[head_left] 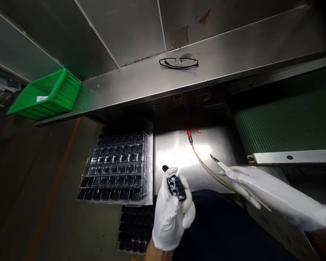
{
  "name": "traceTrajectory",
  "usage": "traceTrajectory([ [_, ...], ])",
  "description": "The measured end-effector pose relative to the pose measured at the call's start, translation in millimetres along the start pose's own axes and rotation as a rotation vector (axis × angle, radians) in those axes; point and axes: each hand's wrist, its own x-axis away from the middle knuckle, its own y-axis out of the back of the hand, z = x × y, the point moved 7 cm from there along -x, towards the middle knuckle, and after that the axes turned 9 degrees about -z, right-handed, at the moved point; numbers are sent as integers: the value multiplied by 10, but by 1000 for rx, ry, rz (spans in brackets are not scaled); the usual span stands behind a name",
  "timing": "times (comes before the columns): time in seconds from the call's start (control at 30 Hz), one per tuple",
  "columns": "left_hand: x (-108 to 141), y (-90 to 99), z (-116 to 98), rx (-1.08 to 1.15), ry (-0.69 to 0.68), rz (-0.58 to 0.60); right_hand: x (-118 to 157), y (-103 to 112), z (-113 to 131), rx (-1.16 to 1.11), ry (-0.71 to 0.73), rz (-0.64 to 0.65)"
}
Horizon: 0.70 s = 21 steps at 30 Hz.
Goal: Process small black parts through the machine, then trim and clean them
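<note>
Fingers: left fingers (174, 174) are wrapping around a black plastic part (176, 187) with round holes, holding it just above the front edge of a steel plate (179, 152); right fingers (235, 174) are clamping a white-handled craft knife (222, 166).
Containers: stacked clear plastic trays (146, 159) are holding rows of black parts beside the plate's left edge; a green plastic bin (63, 90) is sitting at the left end of a steel shelf (152, 85), its contents unseen.

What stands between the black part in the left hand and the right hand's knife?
Between the black plastic part in the left hand and the craft knife in the right hand, only a thin amber hose on the steel plate below crosses.
</note>
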Motion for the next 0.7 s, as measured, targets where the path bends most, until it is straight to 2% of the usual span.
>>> traceTrajectory([
  [0.07, 19, -3, 17, 16, 9, 29, -95, -86, -105, -13, -38, 58],
  [0.2, 48, -18, 51, 27, 36, 103, -393, -79, -427, -12, -152, -76],
  [0.33, 62, -23, 65, 1, 23, 141, -735, -130, -792, 5, -297, -150],
  [0.57, 118, 9, 83, -2, 14, 110, -1182, -180, -1146, 277, -249, -166],
  [0.7, 144, 75, 111, -28, 50, -11, -1378, -172, -1217, 524, -161, -156],
])
